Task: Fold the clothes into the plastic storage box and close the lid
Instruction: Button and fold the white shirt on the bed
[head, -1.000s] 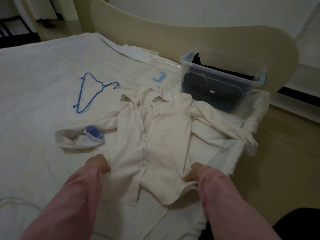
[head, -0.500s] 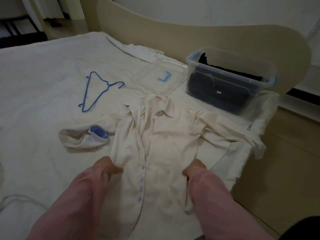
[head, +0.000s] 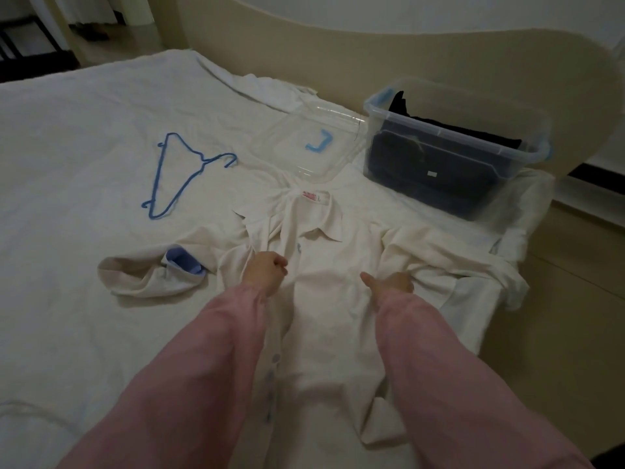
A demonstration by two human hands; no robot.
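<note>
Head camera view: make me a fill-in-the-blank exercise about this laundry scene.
The hanger is ____ in colour.
The box holds ____ clothes.
The lid lies off the box, on the ____.
The left hand and right hand both touch the cream ____.
Missing words: blue, dark, bed, shirt.

White-sheeted bed (head: 84, 231) with cream shirt (head: 324, 292), blue hanger (head: 203, 160), clear lid (head: 313, 147), plastic storage box (head: 453, 164)

Dim room; white-sheeted bed (head: 84, 231), curved beige headboard (head: 439, 62), tan floor (head: 561, 319) right, pale wall (head: 406, 11) behind
</note>
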